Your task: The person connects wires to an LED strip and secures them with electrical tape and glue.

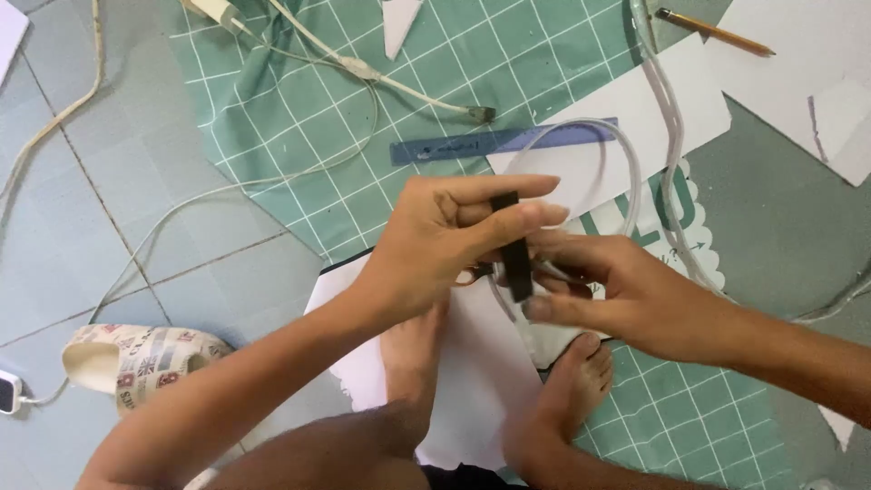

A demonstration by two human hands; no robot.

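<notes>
Two bare feet (508,390) rest on a white paper sheet (481,363) on the floor. Above them the left hand (435,245) closes its grip on a small flat black plastic piece (515,263), thumb and fingers pinching its top; the right hand (626,290) pinches its lower end. A white looped cable (626,172) arches behind, over green gridded cutting mat (435,63), beside a blue plastic ruler (490,142)

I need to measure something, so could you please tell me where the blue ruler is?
In the head view, the blue ruler lies on the green grid cutting mat, above both hands, its right end over a white paper sheet.
</notes>
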